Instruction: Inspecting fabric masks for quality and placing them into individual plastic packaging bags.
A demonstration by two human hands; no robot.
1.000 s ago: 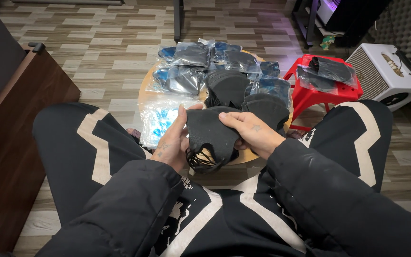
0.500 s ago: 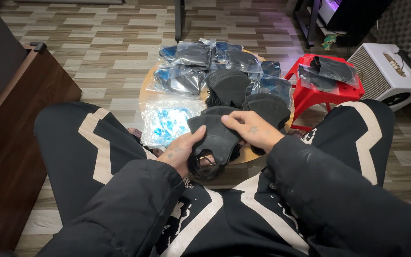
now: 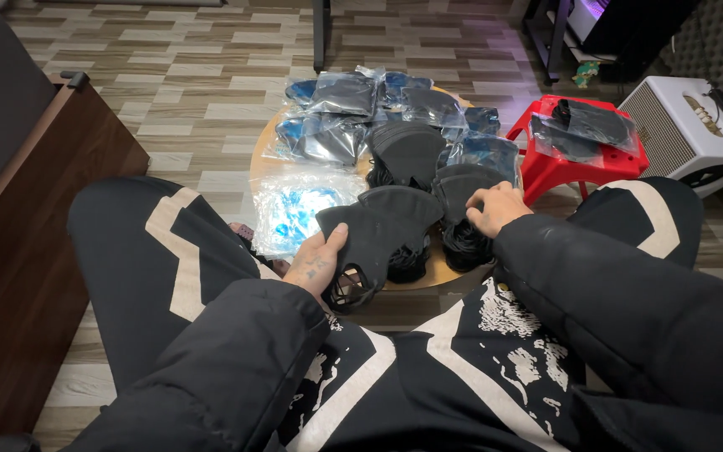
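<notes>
The left hand [image 3: 318,261] hides its palm and most fingers under the black mask [image 3: 378,230] it holds, and the mask's lower ear loops blur into the dark trousers. The right hand [image 3: 495,209] covers part of a mask stack [image 3: 462,238], its fingertips out of sight. The round table [image 3: 263,161] shows only slivers of rim beneath plastic packets [image 3: 340,96]. The white box [image 3: 692,125] is partly cut off at the right

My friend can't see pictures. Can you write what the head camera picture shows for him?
A seated person's left hand holds a flat black fabric face mask over a small round wooden table, while the right hand rests on a stack of black masks. Clear plastic packets cover the table, and a red plastic stool stands beside it.
</notes>
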